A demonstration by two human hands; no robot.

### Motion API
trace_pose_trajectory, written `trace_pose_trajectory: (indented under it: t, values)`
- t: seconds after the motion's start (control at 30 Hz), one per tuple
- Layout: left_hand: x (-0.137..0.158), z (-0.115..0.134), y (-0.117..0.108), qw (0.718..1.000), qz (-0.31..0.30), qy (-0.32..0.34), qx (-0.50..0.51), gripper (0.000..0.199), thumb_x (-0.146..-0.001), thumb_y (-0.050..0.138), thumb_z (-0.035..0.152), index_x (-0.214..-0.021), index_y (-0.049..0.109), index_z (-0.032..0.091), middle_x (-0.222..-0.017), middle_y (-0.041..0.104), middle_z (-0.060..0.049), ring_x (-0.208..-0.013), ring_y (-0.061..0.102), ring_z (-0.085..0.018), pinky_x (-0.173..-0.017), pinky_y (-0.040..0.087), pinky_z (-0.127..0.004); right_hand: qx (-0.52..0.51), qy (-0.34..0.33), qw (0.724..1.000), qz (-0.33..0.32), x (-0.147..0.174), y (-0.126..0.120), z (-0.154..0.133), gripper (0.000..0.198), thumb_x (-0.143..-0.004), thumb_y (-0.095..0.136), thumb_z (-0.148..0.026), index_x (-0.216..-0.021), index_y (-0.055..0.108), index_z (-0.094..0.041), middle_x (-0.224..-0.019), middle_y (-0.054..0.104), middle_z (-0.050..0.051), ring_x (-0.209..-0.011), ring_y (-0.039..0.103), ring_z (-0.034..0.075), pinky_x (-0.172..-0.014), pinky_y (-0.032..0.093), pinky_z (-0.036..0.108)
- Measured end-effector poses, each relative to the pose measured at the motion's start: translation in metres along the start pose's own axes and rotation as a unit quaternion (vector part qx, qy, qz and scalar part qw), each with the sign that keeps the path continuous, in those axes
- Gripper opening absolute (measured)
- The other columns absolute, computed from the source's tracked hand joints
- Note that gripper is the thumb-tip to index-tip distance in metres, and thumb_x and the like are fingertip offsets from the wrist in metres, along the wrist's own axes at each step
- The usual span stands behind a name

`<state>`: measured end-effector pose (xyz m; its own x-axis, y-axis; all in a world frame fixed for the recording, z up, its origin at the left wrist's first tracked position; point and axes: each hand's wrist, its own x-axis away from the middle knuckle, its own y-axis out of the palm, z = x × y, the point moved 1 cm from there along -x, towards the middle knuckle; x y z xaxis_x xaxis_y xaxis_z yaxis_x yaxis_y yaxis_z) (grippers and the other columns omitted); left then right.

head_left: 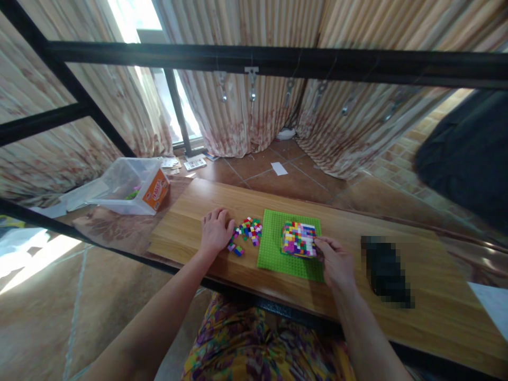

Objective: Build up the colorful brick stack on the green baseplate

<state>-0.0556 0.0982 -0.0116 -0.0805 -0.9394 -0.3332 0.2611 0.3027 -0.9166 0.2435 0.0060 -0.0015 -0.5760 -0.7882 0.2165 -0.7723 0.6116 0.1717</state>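
Note:
My left hand [216, 231] lies flat on the wooden table, fingers stretched out, just left of a scatter of small loose toy bricks [250, 228] in mixed colours. A green studded baseplate [271, 254] lies right of these bricks. On it stands a block built of many coloured bricks [298, 239], with a patchwork top of purple, white, yellow, red and orange. My right hand [337, 260] reaches in from the right, thumb and fingers pinched at the block's right edge. Whatever is between those fingertips is too small or hidden to make out.
A clear plastic bin [119, 185] with an orange label stands beyond the table's left end. A pixelated black object [387, 271] lies right of my right hand. A black metal bar [254, 59] with hanging hooks crosses above the table. White paper [490, 304] shows at far right.

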Motion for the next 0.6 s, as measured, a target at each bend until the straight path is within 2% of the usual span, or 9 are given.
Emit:
trace_pose_trajectory:
  t: [0.2,0.37,0.43,0.5,0.6]
  values:
    - [0.001,0.000,0.001,1.000,0.002,0.000,0.004,0.036,-0.090,0.050,0.038,-0.120,0.060,0.020,-0.129,0.059,-0.011,-0.116,0.053,-0.031,-0.099,0.039,-0.046,0.001,-0.020,1.000,-0.012,0.003,-0.008,0.003,0.031,-0.056,0.083,-0.037,-0.073,0.069,-0.016,-0.066,0.066,-0.001,-0.055,0.057,0.010,-0.051,0.047,0.022]
    - [0.002,0.001,-0.001,1.000,0.000,-0.001,0.008,0.036,-0.090,0.050,0.038,-0.119,0.060,0.020,-0.130,0.059,-0.010,-0.117,0.052,-0.030,-0.100,0.038,-0.045,0.105,-0.141,0.984,0.026,0.022,-0.003,-0.011,0.028,-0.070,0.074,-0.042,-0.081,0.070,-0.016,-0.069,0.066,0.001,-0.060,0.058,0.012,-0.058,0.047,0.025]
    - [0.003,0.001,-0.001,1.000,-0.001,-0.003,0.011,0.035,-0.090,0.050,0.038,-0.119,0.060,0.020,-0.129,0.059,-0.010,-0.117,0.052,-0.030,-0.100,0.039,-0.045,0.171,-0.181,0.968,-0.010,0.036,0.011,-0.019,0.027,-0.075,0.069,-0.042,-0.084,0.070,-0.017,-0.076,0.069,0.003,-0.069,0.062,0.016,-0.065,0.050,0.029]
    - [0.003,0.001,-0.001,1.000,-0.002,-0.005,0.012,0.035,-0.089,0.051,0.038,-0.118,0.060,0.020,-0.129,0.059,-0.010,-0.117,0.052,-0.030,-0.100,0.039,-0.045,0.230,-0.215,0.945,-0.092,0.052,0.030,-0.022,0.023,-0.080,0.066,-0.040,-0.088,0.070,-0.019,-0.084,0.070,0.004,-0.076,0.064,0.017,-0.072,0.050,0.031]
    - [0.003,0.002,-0.001,1.000,-0.001,-0.010,0.011,0.036,-0.089,0.052,0.038,-0.119,0.060,0.020,-0.129,0.059,-0.010,-0.117,0.052,-0.030,-0.100,0.038,-0.045,0.320,-0.261,0.884,-0.221,0.070,0.062,-0.015,0.018,-0.086,0.057,-0.032,-0.091,0.069,-0.020,-0.090,0.068,0.005,-0.079,0.062,0.017,-0.075,0.049,0.031]
